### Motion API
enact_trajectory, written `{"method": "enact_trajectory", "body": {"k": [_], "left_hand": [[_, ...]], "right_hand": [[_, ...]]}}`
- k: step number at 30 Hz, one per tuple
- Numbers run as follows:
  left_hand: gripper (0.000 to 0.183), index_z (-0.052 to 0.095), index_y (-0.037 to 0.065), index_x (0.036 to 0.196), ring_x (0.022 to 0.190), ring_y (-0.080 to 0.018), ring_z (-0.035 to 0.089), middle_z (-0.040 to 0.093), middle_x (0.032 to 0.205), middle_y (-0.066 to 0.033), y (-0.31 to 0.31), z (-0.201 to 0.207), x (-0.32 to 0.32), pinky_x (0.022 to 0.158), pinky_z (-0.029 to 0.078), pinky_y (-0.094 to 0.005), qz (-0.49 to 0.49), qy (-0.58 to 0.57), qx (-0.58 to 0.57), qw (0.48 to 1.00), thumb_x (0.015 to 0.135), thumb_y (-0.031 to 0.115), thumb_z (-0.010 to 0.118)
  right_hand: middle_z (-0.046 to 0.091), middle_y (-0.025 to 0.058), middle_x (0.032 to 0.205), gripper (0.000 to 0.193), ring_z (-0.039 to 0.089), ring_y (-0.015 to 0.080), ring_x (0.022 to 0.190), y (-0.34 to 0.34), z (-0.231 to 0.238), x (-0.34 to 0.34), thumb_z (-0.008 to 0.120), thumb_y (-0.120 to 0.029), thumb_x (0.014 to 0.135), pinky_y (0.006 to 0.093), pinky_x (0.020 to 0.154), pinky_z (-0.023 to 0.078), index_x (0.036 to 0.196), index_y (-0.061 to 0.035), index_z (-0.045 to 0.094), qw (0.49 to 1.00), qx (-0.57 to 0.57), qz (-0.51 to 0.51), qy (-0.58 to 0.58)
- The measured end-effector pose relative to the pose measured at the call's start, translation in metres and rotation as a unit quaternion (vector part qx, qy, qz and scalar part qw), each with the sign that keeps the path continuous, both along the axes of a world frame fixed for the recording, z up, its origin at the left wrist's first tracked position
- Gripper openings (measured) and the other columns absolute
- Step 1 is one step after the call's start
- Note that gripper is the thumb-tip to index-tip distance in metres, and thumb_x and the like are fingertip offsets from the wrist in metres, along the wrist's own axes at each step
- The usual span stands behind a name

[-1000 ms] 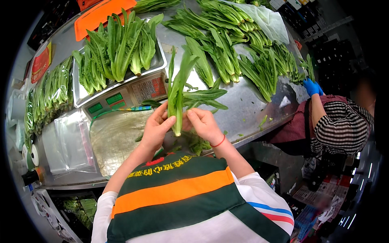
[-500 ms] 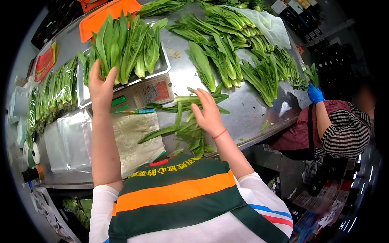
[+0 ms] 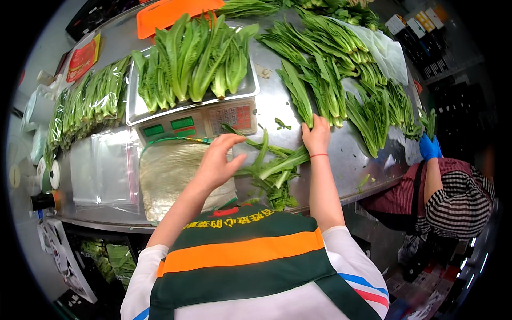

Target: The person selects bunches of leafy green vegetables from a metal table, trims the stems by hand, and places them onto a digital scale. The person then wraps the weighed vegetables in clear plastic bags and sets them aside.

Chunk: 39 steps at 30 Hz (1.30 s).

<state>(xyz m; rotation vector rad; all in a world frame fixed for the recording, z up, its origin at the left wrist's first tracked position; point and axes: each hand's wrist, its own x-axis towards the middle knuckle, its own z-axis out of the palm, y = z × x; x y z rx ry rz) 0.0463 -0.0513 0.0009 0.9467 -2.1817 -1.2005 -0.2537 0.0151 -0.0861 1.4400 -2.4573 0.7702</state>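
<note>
My right hand (image 3: 317, 137) is at the base of a long green leaf lettuce (image 3: 296, 90), its thumb and fingers closed around the stem end. The lettuce lies on the metal table, left of a pile of similar lettuces (image 3: 328, 88). My left hand (image 3: 216, 162) is open and empty, thumb apart from fingers, over a beige sheet-like bag (image 3: 168, 176) in front of the scale (image 3: 197, 122). On the scale, a metal tray (image 3: 253, 88) carries several lettuce heads (image 3: 186, 64). Loose trimmed leaves (image 3: 280, 168) lie between my forearms.
Bagged greens (image 3: 90, 96) line the left side, with clear plastic bags (image 3: 104, 170) below them. An orange basket (image 3: 176, 17) stands behind the scale. On the right, a co-worker's blue-gloved hand (image 3: 429, 146) holds greens beside the table edge. Translucent sheeting (image 3: 381, 50) covers part of the pile.
My left hand has left the tray and come down toward the loose leaves. My right hand has moved up and right from those leaves onto the lettuce stem. The view has shifted.
</note>
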Motion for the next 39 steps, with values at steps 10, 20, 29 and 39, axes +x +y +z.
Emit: {"method": "enact_trajectory", "body": {"k": [10,20,29,39], "left_hand": [[0.037,0.055,0.001,0.118,0.104,-0.0190,0.055,0.059,0.112,-0.0086,0.003,0.005,-0.012,0.091,0.043,-0.0320,-0.015,0.065,0.124,0.990,0.083,0.010,0.062],[0.036,0.053,0.000,0.117,0.096,-0.0148,0.056,0.060,0.107,-0.0090,0.022,0.001,-0.029,0.086,0.045,-0.0298,-0.008,0.169,0.331,0.928,0.084,0.012,0.064],[0.037,0.050,0.000,0.118,0.091,-0.0097,0.056,0.060,0.101,-0.0053,0.023,-0.003,-0.025,0.077,0.047,-0.0241,0.025,0.204,0.308,0.929,0.083,0.006,0.062],[0.031,0.051,-0.001,0.114,0.086,-0.0093,0.057,0.059,0.097,-0.0039,0.027,0.001,-0.024,0.076,0.048,-0.0247,-0.016,0.176,0.303,0.936,0.084,0.004,0.060]], "right_hand": [[0.065,0.0060,0.093,0.031,0.058,0.0120,0.082,0.035,0.075,0.036,0.063,-0.015,0.083,0.0248,0.074,0.045,0.109,0.0019,0.060,0.750,-0.174,0.121,-0.626],[0.063,0.0033,0.097,0.033,0.057,0.0082,0.085,0.042,0.087,0.107,0.062,-0.009,0.086,0.0241,0.075,0.047,0.116,0.0018,0.055,0.735,0.054,0.259,-0.625],[0.053,0.0003,0.069,0.028,0.044,0.0048,0.058,0.043,0.069,0.120,0.064,-0.024,0.086,0.0221,0.051,0.038,0.094,0.0020,0.061,0.767,-0.023,0.247,-0.591],[0.059,0.0061,0.071,0.026,0.048,0.0061,0.062,0.043,0.081,0.110,0.068,-0.014,0.077,0.0241,0.054,0.042,0.095,0.0047,0.060,0.801,0.013,0.232,-0.552]]}}
